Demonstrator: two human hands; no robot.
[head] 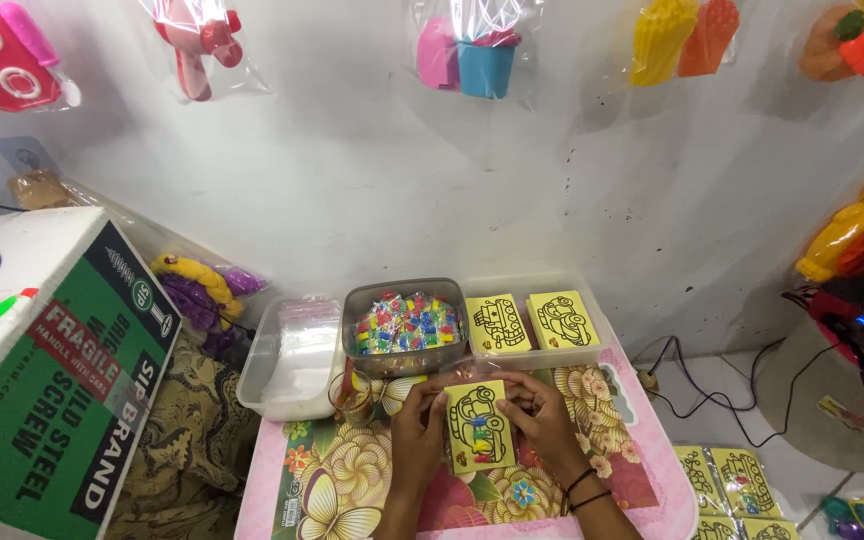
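Gripping from both sides, the left hand (420,420) and the right hand (542,415) share one yellow picture card (476,427) — a black-outlined vehicle drawing with small coloured pieces lying on its face. The left fingers are curled closed on the card's left edge, and the right fingers are pinched on its upper right edge, where a thin clear sleeve seems to wrap it, though that is hard to make out. Two dark bands circle the right wrist.

The card sits low over a small pink table (652,470) with a floral top, close to the person's side. Just beyond the hands stands a clear tub (404,325) packed with tiny multicoloured packets. To its right, touching it, is a clear tray (532,322) holding two stacks of similar yellow cards side by side. To the tub's left is another clear container (292,355) filled with plastic bags.

Further left stands a green and white cardboard box (47,390). On the floor at lower right lie more yellow cards (732,485) — spread out flat.
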